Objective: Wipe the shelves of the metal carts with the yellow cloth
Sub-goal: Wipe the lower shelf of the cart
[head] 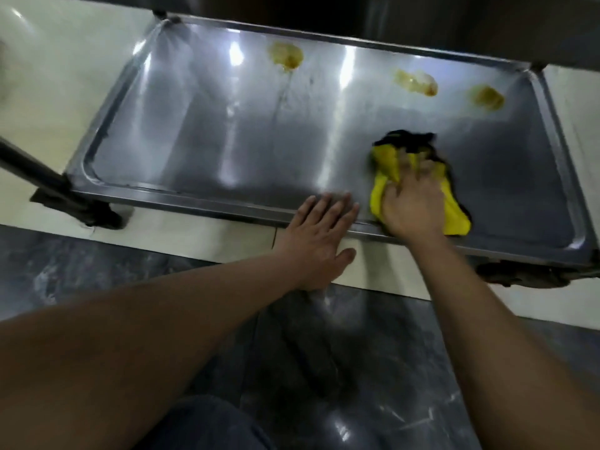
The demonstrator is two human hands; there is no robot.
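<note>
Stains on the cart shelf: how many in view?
3, all near the shelf's far rim: one stain left of centre, one right of centre, one by the far right corner. The cloth under the right hand may hide more.

The shelf [259,131] is smooth, glossy metal with greasy stains; the yellow cloth [386,164] looks soft and matt.
</note>
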